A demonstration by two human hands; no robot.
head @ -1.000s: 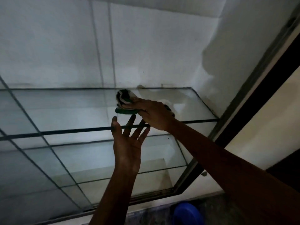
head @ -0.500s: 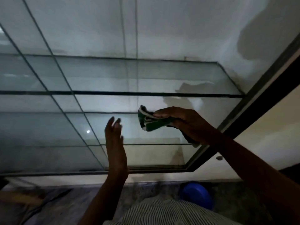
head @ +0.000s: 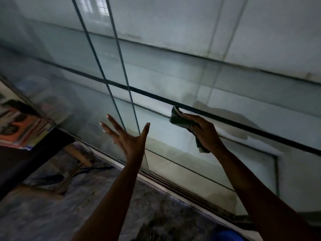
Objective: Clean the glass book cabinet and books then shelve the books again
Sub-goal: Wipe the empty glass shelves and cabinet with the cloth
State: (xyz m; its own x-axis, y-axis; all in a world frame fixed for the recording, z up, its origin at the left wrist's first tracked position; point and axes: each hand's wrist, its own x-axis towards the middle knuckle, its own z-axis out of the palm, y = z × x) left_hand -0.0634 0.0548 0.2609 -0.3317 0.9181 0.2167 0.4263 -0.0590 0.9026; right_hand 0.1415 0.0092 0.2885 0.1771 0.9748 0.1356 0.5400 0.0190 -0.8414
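Glass cabinet (head: 173, 66) motion-blurred; left hand (head: 128, 138) splayed, empty; right hand (head: 206, 131) around a green cloth (head: 177, 119), half hidden.

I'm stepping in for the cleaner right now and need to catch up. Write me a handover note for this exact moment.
Left hand: open, fingers spread, holding nothing, raised before the cabinet glass.
Right hand: grips the green cloth, held up at a dark shelf edge.
Done: the shelves in view hold no books. How much glass is wiped cannot be told.
Left: finish wiping, clean the books, shelve them. A blurred colourful stack at far left may be the books.
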